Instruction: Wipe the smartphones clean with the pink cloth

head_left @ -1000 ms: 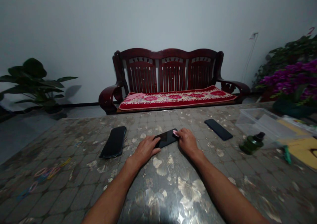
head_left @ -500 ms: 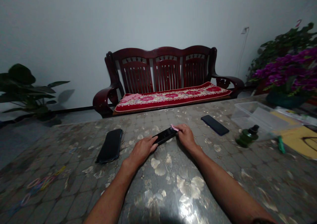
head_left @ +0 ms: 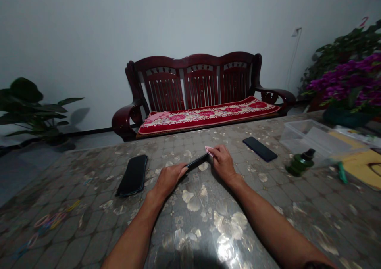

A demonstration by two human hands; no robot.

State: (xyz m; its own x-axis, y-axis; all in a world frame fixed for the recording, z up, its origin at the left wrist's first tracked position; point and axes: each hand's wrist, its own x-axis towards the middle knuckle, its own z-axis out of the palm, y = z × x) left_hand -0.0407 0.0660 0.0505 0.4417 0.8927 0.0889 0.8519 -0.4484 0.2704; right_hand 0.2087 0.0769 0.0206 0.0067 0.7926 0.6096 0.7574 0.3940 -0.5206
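A black smartphone (head_left: 197,162) is gripped at its near left end by my left hand (head_left: 169,179), just above the table. It is turned so that mostly its thin edge shows. My right hand (head_left: 223,164) pinches a small pink cloth (head_left: 208,150) at the phone's far right end; whether the cloth touches the phone I cannot tell. To the left of my left hand lies a second phone in a dark case (head_left: 133,175). A third dark phone (head_left: 260,149) lies right of my right hand.
The table (head_left: 205,229) has a patterned cover. Coloured bands (head_left: 53,220) lie at left. At right stand a green spray bottle (head_left: 300,164), a clear plastic box (head_left: 312,138) and a pot of purple flowers (head_left: 347,78). A wooden bench (head_left: 196,64) stands beyond the table.
The phone has tilted from showing its dark face to showing mostly its edge. My right hand and the pink cloth have shifted up slightly at its far end.
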